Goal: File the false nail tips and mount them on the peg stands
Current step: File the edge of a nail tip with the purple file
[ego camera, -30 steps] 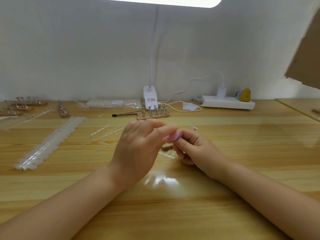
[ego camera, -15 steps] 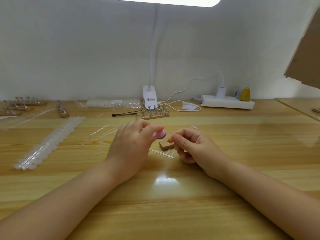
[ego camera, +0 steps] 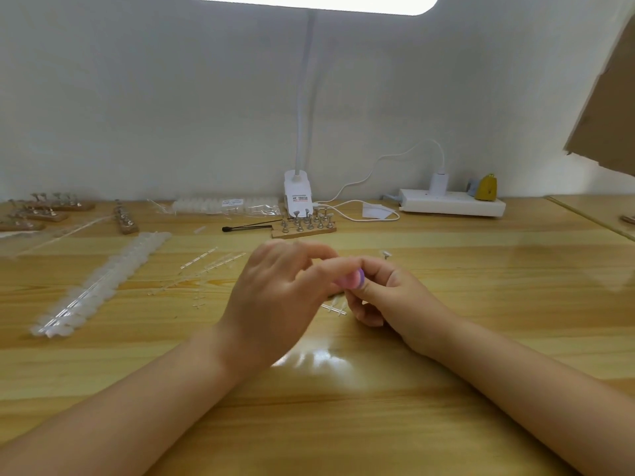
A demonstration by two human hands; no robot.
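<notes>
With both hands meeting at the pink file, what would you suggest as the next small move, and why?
Probably another short filing stroke: the left hand holds the pink file against the right hand fingertips, where a nail tip is likely pinched, though hidden. The peg stand lies farther back.

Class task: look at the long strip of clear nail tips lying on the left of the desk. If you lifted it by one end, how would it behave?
The strip of clear nail tips looks thin and translucent, so it is probably very light. It is long and narrow, so it would likely sag or flex. Its glossy plastic may slide easily on the shiny desk.
</notes>
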